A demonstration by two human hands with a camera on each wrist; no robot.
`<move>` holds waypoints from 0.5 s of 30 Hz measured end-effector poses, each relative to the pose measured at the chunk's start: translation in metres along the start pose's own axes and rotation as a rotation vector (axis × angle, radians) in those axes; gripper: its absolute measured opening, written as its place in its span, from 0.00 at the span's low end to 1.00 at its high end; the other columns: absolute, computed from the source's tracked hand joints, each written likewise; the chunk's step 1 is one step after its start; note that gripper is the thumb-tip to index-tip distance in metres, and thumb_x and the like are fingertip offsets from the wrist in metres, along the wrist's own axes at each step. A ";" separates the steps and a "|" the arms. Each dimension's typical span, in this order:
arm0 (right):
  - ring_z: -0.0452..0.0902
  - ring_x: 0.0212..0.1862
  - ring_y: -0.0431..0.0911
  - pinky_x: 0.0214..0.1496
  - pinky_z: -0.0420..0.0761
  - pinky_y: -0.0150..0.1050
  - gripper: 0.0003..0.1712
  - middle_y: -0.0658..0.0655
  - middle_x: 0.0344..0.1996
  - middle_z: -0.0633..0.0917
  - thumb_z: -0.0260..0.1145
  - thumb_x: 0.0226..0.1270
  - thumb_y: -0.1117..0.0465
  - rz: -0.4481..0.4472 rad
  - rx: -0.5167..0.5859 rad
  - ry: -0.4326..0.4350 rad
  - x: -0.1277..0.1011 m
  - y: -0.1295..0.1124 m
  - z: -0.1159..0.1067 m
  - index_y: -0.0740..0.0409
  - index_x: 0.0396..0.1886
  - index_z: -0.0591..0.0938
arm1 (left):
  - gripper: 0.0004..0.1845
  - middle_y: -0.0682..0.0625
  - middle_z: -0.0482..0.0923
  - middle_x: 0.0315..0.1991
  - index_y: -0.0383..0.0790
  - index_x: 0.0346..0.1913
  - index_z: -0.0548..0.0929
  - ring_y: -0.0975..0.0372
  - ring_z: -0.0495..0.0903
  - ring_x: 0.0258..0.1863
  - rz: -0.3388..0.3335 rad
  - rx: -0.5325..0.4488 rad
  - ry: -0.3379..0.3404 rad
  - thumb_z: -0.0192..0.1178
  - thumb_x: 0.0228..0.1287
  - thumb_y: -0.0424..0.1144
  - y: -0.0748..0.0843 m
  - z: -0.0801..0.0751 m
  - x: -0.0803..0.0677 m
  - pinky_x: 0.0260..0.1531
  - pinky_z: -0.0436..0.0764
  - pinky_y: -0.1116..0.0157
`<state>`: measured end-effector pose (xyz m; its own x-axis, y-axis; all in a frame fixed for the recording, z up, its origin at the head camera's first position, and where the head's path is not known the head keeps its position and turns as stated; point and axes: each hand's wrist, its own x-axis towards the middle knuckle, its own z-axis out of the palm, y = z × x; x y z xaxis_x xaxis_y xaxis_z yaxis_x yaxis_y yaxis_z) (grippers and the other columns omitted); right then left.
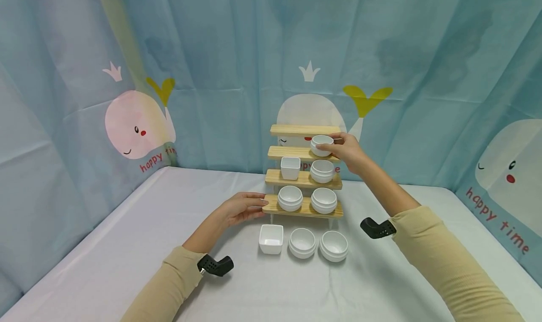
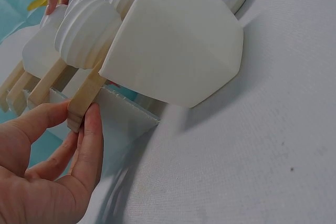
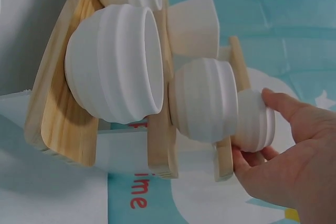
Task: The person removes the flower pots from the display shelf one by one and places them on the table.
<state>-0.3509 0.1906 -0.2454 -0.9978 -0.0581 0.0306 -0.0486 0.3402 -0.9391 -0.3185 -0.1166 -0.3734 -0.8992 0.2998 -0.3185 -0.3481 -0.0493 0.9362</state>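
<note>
A tiered display stand has several wooden boards [image 1: 306, 210] on clear side panels. My left hand [image 1: 241, 208] pinches the left end of its lowest board, thumb on top and fingers beneath in the left wrist view. Up at the right of the second board from the top, my right hand [image 1: 349, 153] grips a white round bowl [image 3: 252, 121] by its sides, close over the wood. One board lower stand a white square bowl [image 1: 290, 168] and a ridged round bowl [image 1: 322, 171]. The lowest board bears two more round bowls [image 1: 290, 198]. The top board [image 1: 305, 130] carries nothing.
On the white tablecloth [image 1: 237, 284] before the stand sit a square bowl [image 1: 271, 239] and two round bowls [image 1: 302, 243]. Behind the stand hangs a blue curtain [image 1: 220, 124] with printed whales. Each wrist wears a black device [image 1: 378, 228].
</note>
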 end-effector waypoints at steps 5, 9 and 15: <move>0.68 0.75 0.61 0.81 0.70 0.49 0.44 0.70 0.77 0.65 0.69 0.77 0.57 0.003 0.003 0.005 0.001 0.000 -0.001 0.66 0.82 0.58 | 0.27 0.41 0.82 0.50 0.24 0.73 0.69 0.62 0.88 0.37 0.000 -0.010 -0.001 0.60 0.76 0.26 -0.001 -0.001 0.001 0.42 0.91 0.70; 0.67 0.75 0.62 0.81 0.70 0.50 0.45 0.70 0.78 0.63 0.69 0.77 0.57 0.001 -0.006 0.001 -0.002 -0.001 -0.003 0.66 0.83 0.58 | 0.27 0.41 0.81 0.51 0.25 0.74 0.69 0.63 0.88 0.37 -0.006 -0.009 0.006 0.60 0.76 0.26 0.000 0.000 0.000 0.42 0.91 0.70; 0.69 0.72 0.61 0.78 0.73 0.50 0.44 0.70 0.77 0.65 0.69 0.77 0.57 0.000 -0.016 -0.004 -0.004 -0.003 -0.006 0.66 0.82 0.59 | 0.27 0.41 0.81 0.51 0.25 0.74 0.70 0.62 0.88 0.37 -0.004 -0.008 0.009 0.61 0.75 0.26 0.000 0.000 0.000 0.42 0.91 0.70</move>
<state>-0.3466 0.1952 -0.2409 -0.9976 -0.0622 0.0291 -0.0493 0.3548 -0.9336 -0.3189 -0.1168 -0.3732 -0.9002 0.2916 -0.3235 -0.3536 -0.0556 0.9337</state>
